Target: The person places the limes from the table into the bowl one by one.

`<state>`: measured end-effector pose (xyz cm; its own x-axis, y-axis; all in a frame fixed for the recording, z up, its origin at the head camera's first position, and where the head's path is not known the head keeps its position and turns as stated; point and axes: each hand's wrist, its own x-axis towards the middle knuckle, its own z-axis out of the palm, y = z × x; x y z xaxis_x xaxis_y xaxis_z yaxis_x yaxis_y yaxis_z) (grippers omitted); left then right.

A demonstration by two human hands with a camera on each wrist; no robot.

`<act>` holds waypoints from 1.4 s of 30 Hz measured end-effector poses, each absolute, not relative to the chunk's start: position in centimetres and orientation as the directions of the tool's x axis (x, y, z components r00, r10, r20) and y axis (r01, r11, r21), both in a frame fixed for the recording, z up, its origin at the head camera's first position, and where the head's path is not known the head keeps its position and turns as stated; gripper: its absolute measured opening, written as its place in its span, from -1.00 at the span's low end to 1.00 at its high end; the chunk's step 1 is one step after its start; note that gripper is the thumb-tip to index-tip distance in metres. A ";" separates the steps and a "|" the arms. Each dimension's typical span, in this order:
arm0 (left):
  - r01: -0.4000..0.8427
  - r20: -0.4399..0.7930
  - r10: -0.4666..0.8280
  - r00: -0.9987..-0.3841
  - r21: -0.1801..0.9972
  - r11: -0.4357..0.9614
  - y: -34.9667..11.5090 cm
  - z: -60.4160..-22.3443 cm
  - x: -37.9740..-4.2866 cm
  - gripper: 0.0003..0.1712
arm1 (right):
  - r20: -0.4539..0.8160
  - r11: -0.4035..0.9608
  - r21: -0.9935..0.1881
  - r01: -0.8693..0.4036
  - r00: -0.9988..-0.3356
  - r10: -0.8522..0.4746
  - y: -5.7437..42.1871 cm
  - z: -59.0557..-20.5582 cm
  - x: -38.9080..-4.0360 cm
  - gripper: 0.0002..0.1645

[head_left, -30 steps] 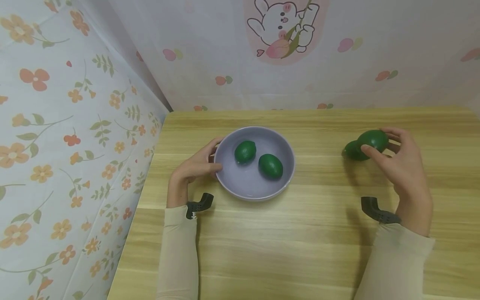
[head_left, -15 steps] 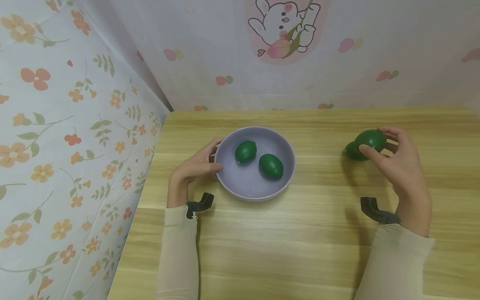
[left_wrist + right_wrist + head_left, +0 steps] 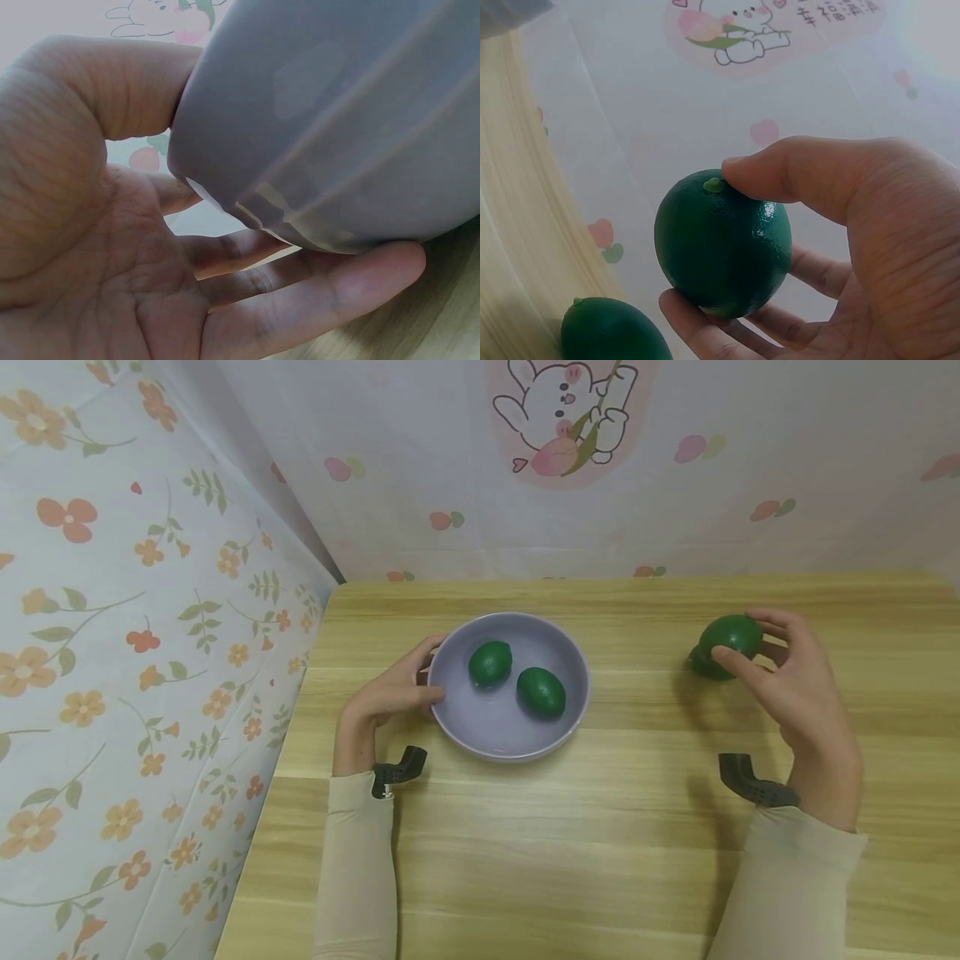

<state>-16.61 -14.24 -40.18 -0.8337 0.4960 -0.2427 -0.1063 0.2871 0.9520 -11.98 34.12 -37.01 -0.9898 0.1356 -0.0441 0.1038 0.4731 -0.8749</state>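
Note:
A lavender bowl [image 3: 480,727] stands on the table with two dark green limes in it, one lime [image 3: 491,664] at the upper left and another lime [image 3: 542,692] at the lower right. My left hand [image 3: 390,695] grips the bowl's left side, thumb at the rim and fingers under the outer wall, as the left wrist view shows. Well to the right, my right hand [image 3: 806,693] pinches a lime [image 3: 720,240] between thumb and fingers, above the table. Below it and slightly left lies one more lime [image 3: 703,667], partly hidden by the held one.
The wood-grain table [image 3: 570,860] reaches back to a patterned cloth [image 3: 420,460] with a rabbit print. A floral cloth [image 3: 150,693] hangs along the left side. Each wrist carries a black camera mount [image 3: 757,783].
My right hand has shifted a little to the left and up with its lime, which now covers more of the lime below. The left hand and bowl stay put.

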 end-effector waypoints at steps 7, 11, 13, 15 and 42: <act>-0.095 -0.234 0.500 -0.834 0.953 0.288 -14.3 -40.1 -16.6 0.05 | -0.019 0.381 -0.922 0.067 -0.992 0.129 34.5 -37.0 -11.8 -0.30; -0.097 -0.237 0.497 -0.835 0.952 0.291 -14.3 -40.1 -16.5 0.05 | -0.007 0.316 -0.948 0.041 -0.994 0.110 34.5 -37.1 -11.8 -0.30; -0.098 -0.236 0.496 -0.835 0.952 0.289 -14.3 -40.2 -16.5 0.05 | -0.007 0.316 -0.948 0.037 -0.995 0.096 34.4 -37.1 -11.8 -0.30; -0.095 -0.233 0.497 -0.836 0.953 0.286 -14.3 -40.2 -16.5 0.05 | -0.011 0.328 -0.944 0.039 -0.996 0.086 34.3 -37.1 -11.9 -0.30; -0.127 -0.263 0.491 -0.831 0.948 0.294 -14.4 -40.2 -16.5 0.05 | 0.020 0.222 -0.975 -0.008 -0.998 0.054 34.0 -37.4 -12.0 -0.26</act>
